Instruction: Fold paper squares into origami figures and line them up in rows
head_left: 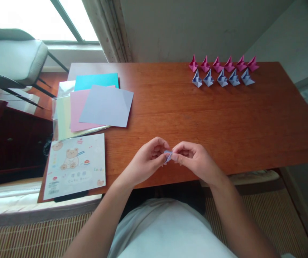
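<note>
When read from the left, begins with a bear-print cover [73,163] flat on the bench [224,122] near the front edge. Just beyond, shows a lavender sheet [107,105] overlapping a pink sheet [76,111], with a teal sheet [97,79] behind, all flat and apparently unfolded. Further right, above the front part of the bench, pinches a small lavender paper [168,156] between narrowed fingertips of the left hand [147,161] and right hand [198,157]; looks partly folded, but too small and covered to tell how far. At the far right, displays seemingly finished shapes: six pink folded pieces [229,65] behind, five lavender folded pieces [222,79] in front.
</note>
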{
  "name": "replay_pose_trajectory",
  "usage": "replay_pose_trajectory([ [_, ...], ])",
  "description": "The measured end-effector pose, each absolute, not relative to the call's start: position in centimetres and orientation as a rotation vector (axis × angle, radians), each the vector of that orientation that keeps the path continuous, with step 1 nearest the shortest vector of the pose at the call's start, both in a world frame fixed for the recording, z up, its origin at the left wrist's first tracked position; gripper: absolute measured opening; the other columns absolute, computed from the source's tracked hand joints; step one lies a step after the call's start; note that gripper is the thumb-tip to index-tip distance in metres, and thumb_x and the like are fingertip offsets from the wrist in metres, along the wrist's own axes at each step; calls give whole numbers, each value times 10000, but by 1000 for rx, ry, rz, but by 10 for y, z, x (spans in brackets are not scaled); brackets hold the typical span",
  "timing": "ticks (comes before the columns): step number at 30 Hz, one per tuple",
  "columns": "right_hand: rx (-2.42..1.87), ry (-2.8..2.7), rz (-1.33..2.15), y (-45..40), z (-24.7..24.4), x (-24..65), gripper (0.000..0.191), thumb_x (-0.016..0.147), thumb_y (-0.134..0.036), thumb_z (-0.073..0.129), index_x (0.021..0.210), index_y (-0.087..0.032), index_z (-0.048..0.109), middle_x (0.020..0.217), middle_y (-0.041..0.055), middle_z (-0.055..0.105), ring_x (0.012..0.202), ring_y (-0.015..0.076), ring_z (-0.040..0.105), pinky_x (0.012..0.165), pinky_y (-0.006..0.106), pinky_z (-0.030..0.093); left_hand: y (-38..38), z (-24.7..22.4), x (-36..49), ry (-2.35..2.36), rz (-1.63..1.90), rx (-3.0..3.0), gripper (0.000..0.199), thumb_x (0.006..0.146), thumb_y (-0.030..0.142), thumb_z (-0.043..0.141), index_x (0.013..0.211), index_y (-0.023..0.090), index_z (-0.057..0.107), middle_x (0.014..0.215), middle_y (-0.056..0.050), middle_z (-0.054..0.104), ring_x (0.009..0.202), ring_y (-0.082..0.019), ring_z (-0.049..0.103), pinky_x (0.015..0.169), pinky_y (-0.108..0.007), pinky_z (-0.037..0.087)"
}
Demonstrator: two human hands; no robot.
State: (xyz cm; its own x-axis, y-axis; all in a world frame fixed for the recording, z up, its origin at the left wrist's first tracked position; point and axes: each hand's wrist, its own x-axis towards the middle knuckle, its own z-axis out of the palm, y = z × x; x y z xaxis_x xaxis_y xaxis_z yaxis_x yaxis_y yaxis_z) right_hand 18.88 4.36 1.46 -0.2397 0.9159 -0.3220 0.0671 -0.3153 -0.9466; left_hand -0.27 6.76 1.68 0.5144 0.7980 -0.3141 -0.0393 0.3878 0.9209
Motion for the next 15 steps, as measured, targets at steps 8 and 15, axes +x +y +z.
replay_pose_trajectory([
  [8, -1447, -1367, 1410, 43, 18, 184, 189, 880, -366, 720, 795, -199, 695, 772, 9, 691, 708, 151, 609, 651, 274, 467, 62, 22, -1, 943, 661, 1157, 226, 970, 370, 592, 896, 158, 615, 823, -26, 625, 759, -135, 584, 702, -255, 476],
  [15, -1350, -1425, 1265, 40, 22, 186, 156, 930, -321, 672, 825, -212, 712, 860, 24, 701, 808, 164, 632, 717, 285, 495, 58, 19, 3, 934, 798, 1041, 192, 877, 319, 737, 848, 140, 672, 805, -33, 676, 737, -121, 602, 692, -226, 491],
])
